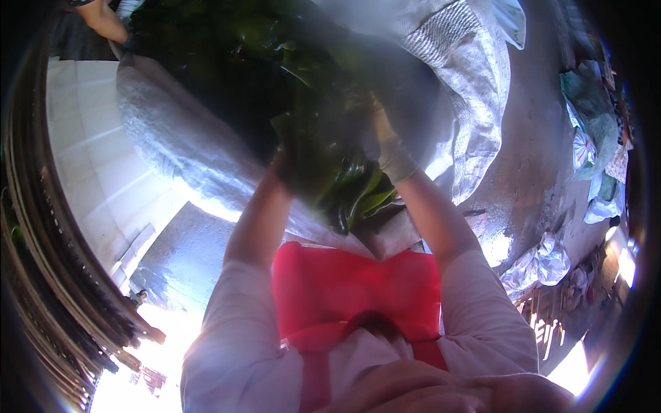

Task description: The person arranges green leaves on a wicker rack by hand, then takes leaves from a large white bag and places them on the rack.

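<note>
A large heap of wet, dark green seaweed (337,182) fills a big white woven sack (196,155) whose mouth lies open in front of me. My left hand (280,164) is sunk into the seaweed, and leaves cover its fingers. On the other side of the same clump, my right hand (391,148) wears a pale glove and presses against the leaves. Haze and shadow blur its fingers, so I cannot tell how they are bent. Between my forearms, broad shiny fronds hang toward the sack's near edge, just above my red apron (358,286).
Another person's forearm (105,19) reaches in at the upper left, beside the heap. White panels (86,138) stand left of the sack. Along the right lie green and clear plastic bags (595,127) and a crumpled clear plastic sheet (544,261) on the wet grey floor (527,165).
</note>
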### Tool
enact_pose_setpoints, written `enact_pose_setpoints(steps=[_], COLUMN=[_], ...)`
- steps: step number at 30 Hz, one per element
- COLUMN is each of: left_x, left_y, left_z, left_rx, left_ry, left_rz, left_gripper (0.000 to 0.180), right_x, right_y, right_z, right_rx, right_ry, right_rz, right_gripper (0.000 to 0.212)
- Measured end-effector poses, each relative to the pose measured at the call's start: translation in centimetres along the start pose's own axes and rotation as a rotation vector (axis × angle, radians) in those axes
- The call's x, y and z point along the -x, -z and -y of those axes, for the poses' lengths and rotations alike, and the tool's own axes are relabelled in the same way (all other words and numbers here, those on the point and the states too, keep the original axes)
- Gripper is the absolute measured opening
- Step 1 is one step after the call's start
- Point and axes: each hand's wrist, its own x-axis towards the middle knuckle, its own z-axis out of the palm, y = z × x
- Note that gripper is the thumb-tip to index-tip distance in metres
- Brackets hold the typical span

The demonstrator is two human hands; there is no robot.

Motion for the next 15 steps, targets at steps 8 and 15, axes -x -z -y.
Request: enact_pose_setpoints(steps=[8, 15], left_x=[7.0, 19.7], left_y=[-12.8, -32.8], left_z=[-0.6, -3.8], left_rx=[-0.226, -0.615], left_ry=[-0.220, -0.734], left_rz=[0.150, 0.239], left_gripper=[0.047, 0.047], right_x=[5.7, 10.5], right_y=[-16.2, -36.5], right_z=[2.4, 4.2], right_rx=[0.537, 0.651], right_ry=[0.408, 0.542], right_rz=[0.067, 0.417], right_gripper=[0.037, 0.045])
